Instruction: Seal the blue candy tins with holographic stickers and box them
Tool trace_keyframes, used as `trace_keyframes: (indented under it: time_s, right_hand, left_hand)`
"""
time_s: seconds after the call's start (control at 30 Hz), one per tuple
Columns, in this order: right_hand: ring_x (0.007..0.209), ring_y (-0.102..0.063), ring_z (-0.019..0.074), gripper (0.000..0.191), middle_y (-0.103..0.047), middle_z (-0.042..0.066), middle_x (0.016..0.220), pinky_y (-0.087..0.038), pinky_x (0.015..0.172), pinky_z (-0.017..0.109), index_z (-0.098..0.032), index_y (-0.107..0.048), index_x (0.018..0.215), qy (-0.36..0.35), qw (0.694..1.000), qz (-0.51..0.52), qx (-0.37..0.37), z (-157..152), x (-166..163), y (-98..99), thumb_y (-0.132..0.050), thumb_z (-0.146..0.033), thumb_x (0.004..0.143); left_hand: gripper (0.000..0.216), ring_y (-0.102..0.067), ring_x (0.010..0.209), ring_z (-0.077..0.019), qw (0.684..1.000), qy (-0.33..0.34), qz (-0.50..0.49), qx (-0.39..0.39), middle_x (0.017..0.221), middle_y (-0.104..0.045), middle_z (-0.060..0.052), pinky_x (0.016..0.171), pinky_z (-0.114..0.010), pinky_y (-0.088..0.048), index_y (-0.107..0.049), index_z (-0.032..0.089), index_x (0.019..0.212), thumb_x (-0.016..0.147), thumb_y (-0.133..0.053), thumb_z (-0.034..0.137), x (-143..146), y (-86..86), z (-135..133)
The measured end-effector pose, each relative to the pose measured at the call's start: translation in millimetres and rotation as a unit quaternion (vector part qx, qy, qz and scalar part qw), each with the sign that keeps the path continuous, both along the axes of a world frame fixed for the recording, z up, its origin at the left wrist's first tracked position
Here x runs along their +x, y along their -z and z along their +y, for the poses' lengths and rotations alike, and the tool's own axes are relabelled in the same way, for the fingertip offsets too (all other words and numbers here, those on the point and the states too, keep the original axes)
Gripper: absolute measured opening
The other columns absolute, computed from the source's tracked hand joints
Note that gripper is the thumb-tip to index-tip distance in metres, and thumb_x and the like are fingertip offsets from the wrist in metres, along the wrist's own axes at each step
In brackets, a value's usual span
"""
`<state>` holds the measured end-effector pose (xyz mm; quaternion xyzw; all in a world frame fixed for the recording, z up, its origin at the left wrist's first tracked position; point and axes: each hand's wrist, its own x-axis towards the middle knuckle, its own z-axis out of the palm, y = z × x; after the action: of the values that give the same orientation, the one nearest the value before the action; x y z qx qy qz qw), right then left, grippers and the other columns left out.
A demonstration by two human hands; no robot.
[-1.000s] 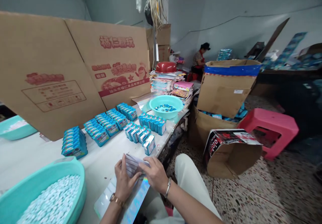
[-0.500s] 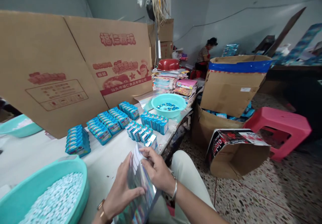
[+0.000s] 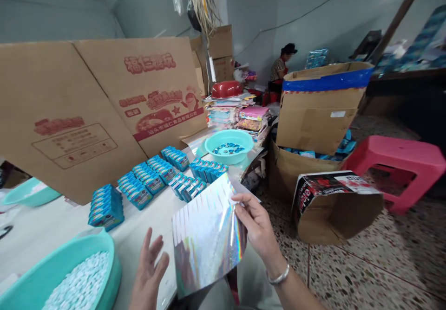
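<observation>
Over the near edge of the white table, the right hand pinches a shiny sheet by its right edge; the left hand is spread, apart from it. The sheet looks light, slick, flexible and easily creased, so holding opposite edges seems best.

White table carries rows of blue boxes; turquoise basins; a printed carton.

right fingers: pinching silvery sheet | left fingers: spread, near sheet
</observation>
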<state>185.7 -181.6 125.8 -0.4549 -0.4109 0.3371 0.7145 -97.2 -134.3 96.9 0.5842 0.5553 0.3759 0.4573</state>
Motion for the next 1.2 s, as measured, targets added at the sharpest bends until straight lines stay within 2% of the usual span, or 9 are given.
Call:
trace_keyframes:
  time_s: [0.2,0.37,0.57,0.7,0.8,0.9,1.03,1.13,1.2]
  right_hand:
    - [0.089,-0.057,0.0189,0.022,-0.062,0.004,0.101,-0.044,0.076,0.027,-0.025,-0.069,0.107,0.083,0.996,-0.029,-0.004,-28.5,34.5,7.7,-0.056,-0.039,0.095]
    - [0.093,-0.056,0.0183,0.025,-0.057,0.003,0.1,-0.044,0.085,0.03,-0.028,-0.069,0.116,0.126,0.986,-0.105,-0.007,-48.5,64.0,11.5,-0.053,-0.034,0.098]
    - [0.093,-0.056,0.018,0.031,-0.056,0.005,0.102,-0.045,0.08,0.029,-0.026,-0.066,0.124,0.092,0.981,-0.163,-0.047,-61.4,88.3,10.7,-0.051,-0.034,0.098]
    - [0.084,-0.056,0.0155,0.032,-0.055,0.003,0.099,-0.045,0.072,0.027,-0.024,-0.066,0.121,-0.013,0.976,-0.173,-0.131,-64.0,95.5,12.7,-0.062,-0.034,0.091]
    - [0.083,-0.056,0.0157,0.016,-0.056,0.001,0.089,-0.043,0.074,0.027,-0.022,-0.07,0.102,0.002,0.964,-0.212,-0.16,-60.6,93.5,17.6,-0.062,-0.03,0.09]
    - [0.085,-0.057,0.0166,0.011,-0.056,0.001,0.088,-0.043,0.077,0.028,-0.022,-0.068,0.091,0.014,0.956,-0.25,-0.155,-58.4,89.5,15.4,-0.059,-0.029,0.092]
    - [0.109,-0.054,0.0219,0.017,-0.056,0.006,0.113,-0.04,0.092,0.031,-0.022,-0.064,0.079,-0.003,0.958,-0.26,-0.118,-61.2,88.2,-1.9,-0.06,-0.033,0.092]
    - [0.094,-0.059,0.0197,0.022,-0.062,0.005,0.1,-0.044,0.081,0.029,-0.022,-0.061,0.082,-0.093,0.968,-0.193,-0.13,-50.0,80.9,-3.3,-0.056,-0.04,0.094]
    - [0.07,-0.056,0.0156,0.025,-0.058,0.0,0.076,-0.043,0.063,0.025,-0.022,-0.058,0.084,-0.147,0.966,-0.14,-0.162,-29.2,63.5,11.7,-0.053,-0.044,0.095]
  left_hand:
    - [0.103,-0.052,0.131,-0.0354,0.979,0.074,-0.137,-0.133,0.136,-0.062,-0.009,0.103,-0.051,-0.05,-0.017,0.037,0.156,0.073,-0.07,0.064,39.1,-2.0,-12.4]
    - [0.097,-0.061,0.121,-0.0392,0.948,0.118,-0.191,-0.226,0.128,-0.068,-0.008,0.094,-0.057,-0.054,-0.018,0.037,0.156,0.075,-0.066,0.063,67.1,-10.1,-9.7]
    - [0.078,-0.068,0.107,-0.0377,0.955,0.111,-0.145,-0.235,0.13,-0.068,-0.007,0.085,-0.045,-0.059,-0.065,0.026,0.127,0.057,-0.086,0.052,66.3,-14.8,-1.0]
    - [0.06,-0.068,0.105,-0.0308,0.981,0.094,-0.046,-0.161,0.114,-0.075,-0.006,0.084,-0.033,-0.057,-0.072,0.022,0.116,0.064,-0.084,0.051,57.9,-24.8,4.8]
    - [0.054,-0.067,0.1,-0.0289,0.995,0.076,0.047,-0.05,0.108,-0.076,-0.005,0.077,-0.029,-0.056,-0.076,0.023,0.109,0.064,-0.082,0.052,51.4,-27.2,8.6]
    - [0.042,-0.067,0.09,-0.0238,0.985,0.082,0.118,0.094,0.096,-0.074,-0.004,0.072,-0.026,-0.053,-0.077,0.025,0.106,0.073,-0.076,0.05,46.0,-31.6,5.8]
    - [0.017,-0.061,0.078,-0.0177,0.951,0.118,0.159,0.239,0.079,-0.064,-0.002,0.071,-0.024,-0.048,-0.076,0.026,0.094,0.085,-0.068,0.038,33.9,-58.4,-6.6]
    - [0.016,-0.06,0.092,-0.0199,0.931,0.141,0.208,0.264,0.085,-0.063,-0.003,0.083,-0.025,-0.046,-0.072,0.024,0.083,0.089,-0.063,0.036,17.7,-82.0,-4.4]
    - [0.026,-0.06,0.097,-0.0214,0.93,0.189,0.242,0.201,0.09,-0.066,-0.005,0.088,-0.027,-0.045,-0.069,0.022,0.08,0.094,-0.054,0.038,3.6,-85.5,10.4]
